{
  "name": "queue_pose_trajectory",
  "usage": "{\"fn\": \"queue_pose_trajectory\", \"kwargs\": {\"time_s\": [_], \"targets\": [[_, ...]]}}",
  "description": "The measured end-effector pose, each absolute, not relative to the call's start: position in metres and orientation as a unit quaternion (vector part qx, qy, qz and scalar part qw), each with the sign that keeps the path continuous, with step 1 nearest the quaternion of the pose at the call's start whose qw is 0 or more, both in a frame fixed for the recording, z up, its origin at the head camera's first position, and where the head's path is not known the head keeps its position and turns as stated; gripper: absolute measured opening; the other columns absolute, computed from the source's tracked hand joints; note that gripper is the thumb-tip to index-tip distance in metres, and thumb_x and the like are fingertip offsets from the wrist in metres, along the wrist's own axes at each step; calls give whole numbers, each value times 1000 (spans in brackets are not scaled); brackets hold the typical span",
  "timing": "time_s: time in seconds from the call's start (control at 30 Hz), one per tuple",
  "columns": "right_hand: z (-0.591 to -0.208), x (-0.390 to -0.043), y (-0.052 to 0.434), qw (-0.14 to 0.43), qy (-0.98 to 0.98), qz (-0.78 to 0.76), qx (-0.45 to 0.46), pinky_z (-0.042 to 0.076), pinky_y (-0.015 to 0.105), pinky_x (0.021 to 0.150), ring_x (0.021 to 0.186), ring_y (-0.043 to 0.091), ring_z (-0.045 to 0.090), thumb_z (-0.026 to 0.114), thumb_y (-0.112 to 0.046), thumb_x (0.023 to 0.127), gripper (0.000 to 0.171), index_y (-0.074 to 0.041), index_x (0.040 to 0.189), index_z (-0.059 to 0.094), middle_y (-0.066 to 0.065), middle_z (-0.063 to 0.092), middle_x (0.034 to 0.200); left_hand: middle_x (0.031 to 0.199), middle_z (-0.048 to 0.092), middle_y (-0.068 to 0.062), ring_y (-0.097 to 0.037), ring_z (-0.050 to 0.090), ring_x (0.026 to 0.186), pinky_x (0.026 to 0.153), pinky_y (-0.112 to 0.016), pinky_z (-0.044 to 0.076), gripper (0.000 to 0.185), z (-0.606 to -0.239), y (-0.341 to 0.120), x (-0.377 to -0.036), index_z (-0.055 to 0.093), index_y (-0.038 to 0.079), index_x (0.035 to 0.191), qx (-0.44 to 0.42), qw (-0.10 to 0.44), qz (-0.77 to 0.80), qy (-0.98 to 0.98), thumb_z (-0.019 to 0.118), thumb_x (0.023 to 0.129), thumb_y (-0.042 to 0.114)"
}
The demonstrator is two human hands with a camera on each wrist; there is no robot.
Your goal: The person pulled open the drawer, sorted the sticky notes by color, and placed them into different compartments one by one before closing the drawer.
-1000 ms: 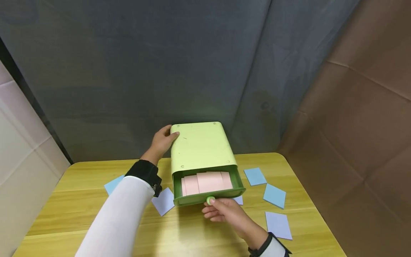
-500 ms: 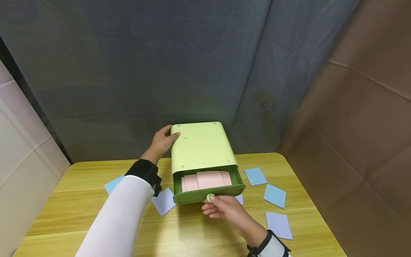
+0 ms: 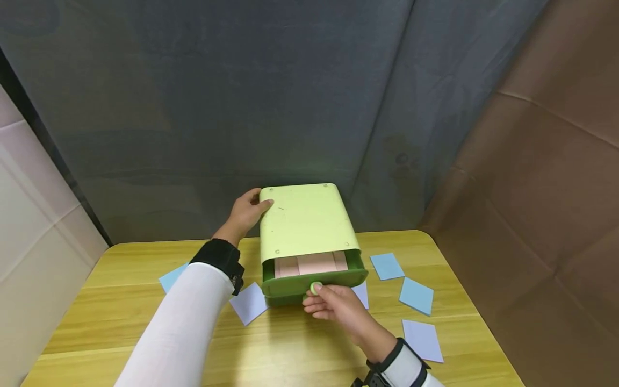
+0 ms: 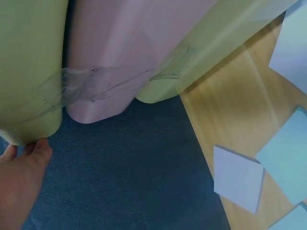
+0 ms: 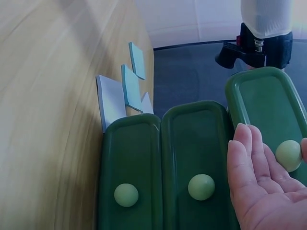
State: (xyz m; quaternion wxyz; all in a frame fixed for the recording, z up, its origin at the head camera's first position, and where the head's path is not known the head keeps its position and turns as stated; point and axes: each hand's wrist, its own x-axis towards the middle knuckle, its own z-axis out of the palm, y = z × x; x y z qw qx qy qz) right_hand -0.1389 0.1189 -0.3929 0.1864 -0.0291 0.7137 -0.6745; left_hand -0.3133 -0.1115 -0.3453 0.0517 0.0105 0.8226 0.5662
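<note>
A small drawer cabinet [image 3: 304, 220] with a pale yellow-green top stands at the back of the table. Its top drawer [image 3: 285, 286], dark green, is partly pulled out and holds pink paper notes [image 3: 316, 263]. My right hand [image 3: 338, 312] pinches the drawer's round light-green knob [image 3: 314, 288] between thumb and fingers. At the rear left corner, my left hand [image 3: 244, 214] grips the cabinet, thumb on top and fingers over the back edge. The right wrist view shows the middle drawer [image 5: 194, 139] and bottom drawer [image 5: 132, 148], both pushed in further than the top one.
Blue sticky-note pads [image 3: 417, 295] and lilac pads [image 3: 423, 341] lie right of the cabinet. Another lilac pad [image 3: 249, 304] and a blue pad [image 3: 172, 276] are on the left. A dark cloth [image 3: 193, 134] hangs close behind the wooden table [image 3: 285, 355].
The top drawer has slid inward, pushed by my right hand, and less of the pink notes shows. My left hand stays on the cabinet's rear corner.
</note>
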Motion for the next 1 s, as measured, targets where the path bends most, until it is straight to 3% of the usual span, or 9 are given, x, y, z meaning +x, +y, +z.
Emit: {"fn": "queue_pose_trajectory", "kwargs": {"time_s": [0.6, 1.0], "targets": [[-393, -152, 116, 158, 721, -675, -11, 56, 31, 86, 95, 23, 67, 53, -43, 97, 64, 15, 123, 54, 13, 69, 103, 149, 37, -18, -33, 38, 135, 109, -45, 38, 63, -342, -108, -311, 27, 4, 151, 23, 57, 557, 828, 54, 100, 28], [-389, -158, 110, 138, 719, -681, 18, 55, 34, 87, 98, 23, 66, 51, -40, 99, 58, 12, 125, 55, 16, 68, 107, 150, 35, -18, -33, 35, 137, 110, -45, 36, 65, -341, -107, -308, 24, 3, 152, 25, 56, 559, 827, 53, 100, 28]]}}
